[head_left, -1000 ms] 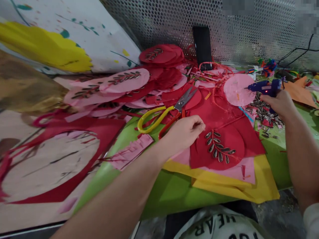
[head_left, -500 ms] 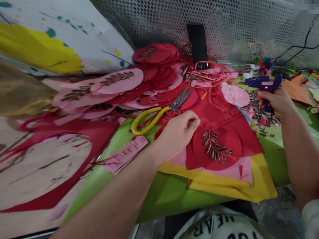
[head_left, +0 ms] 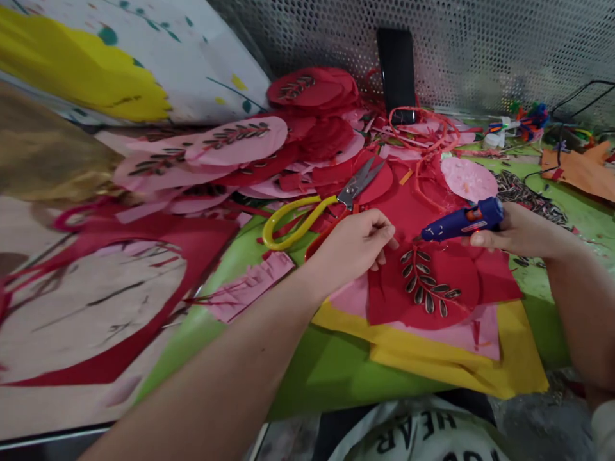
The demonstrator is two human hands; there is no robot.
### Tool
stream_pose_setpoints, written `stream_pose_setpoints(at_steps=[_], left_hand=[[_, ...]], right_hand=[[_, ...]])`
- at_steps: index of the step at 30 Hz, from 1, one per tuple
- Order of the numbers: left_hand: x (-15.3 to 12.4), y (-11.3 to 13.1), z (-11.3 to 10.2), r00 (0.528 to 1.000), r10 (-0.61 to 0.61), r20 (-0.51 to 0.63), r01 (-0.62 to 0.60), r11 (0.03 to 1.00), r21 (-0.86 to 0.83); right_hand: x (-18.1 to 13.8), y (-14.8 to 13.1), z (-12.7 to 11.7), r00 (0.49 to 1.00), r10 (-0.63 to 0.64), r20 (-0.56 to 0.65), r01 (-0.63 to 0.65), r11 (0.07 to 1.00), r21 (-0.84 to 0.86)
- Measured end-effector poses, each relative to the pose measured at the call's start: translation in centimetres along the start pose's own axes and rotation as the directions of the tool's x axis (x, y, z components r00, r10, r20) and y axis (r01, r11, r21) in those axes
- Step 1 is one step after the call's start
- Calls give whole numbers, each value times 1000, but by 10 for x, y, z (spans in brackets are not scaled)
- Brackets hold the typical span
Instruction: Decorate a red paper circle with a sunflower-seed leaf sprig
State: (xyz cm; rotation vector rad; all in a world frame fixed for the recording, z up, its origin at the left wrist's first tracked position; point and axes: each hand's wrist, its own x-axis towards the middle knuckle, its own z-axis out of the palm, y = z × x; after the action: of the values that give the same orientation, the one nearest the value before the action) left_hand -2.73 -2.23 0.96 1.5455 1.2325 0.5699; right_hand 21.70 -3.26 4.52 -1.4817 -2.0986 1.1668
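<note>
My right hand [head_left: 531, 234] is wrapped round a blue glue gun [head_left: 459, 221], its nozzle pointing left at the upper end of a seed sprig [head_left: 423, 282]. Striped sunflower seeds form this sprig's leaves along a thin stem on a red paper circle [head_left: 466, 275]. Just left of the nozzle is my left hand [head_left: 353, 246], fingers curled and thumb near the fingertips; whatever it may pinch is too small to make out. Behind its wrist lie scissors [head_left: 293, 224] with a yellow handle loop and open blades. Pink and yellow sheets [head_left: 519, 352] lie beneath the red paper.
Pink and red paper ovals [head_left: 237, 141] with seed sprigs are heaped at the back left. A black phone [head_left: 398, 73] leans on the perforated metal panel. Loose seeds [head_left: 528, 198] lie behind my right hand, near a pink disc [head_left: 468, 178]. Fringed pink paper [head_left: 257, 285] lies left.
My right hand has brought the glue gun left and down, from above the seeds to the sprig's top. My left hand stays beside the red circle. The view has shifted slightly.
</note>
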Motion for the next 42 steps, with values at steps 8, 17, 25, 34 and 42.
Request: stream_pose_setpoints(at_steps=[8,17,25,34,42], left_hand=[[1,0,2,999,-29,12,30,999,-18],[2,0,3,999,-50,17,51,998,-42],[2,2,3,997,-75,8,75,997,-17],[1,3,3,997,-71,5,72,997,-13],[2,1,3,998,-52,18,52,999,7]], right_hand=[[1,3,-2,996,-47,79,51,998,-42],[2,3,-1,999,-18,28,23,984,-177],[4,3,2,1000,7,1,-6,975,-221],[3,-2,0,999,-42,-10,39,979,-198],[4,0,4,999,-12,-43,-1,960,-279]])
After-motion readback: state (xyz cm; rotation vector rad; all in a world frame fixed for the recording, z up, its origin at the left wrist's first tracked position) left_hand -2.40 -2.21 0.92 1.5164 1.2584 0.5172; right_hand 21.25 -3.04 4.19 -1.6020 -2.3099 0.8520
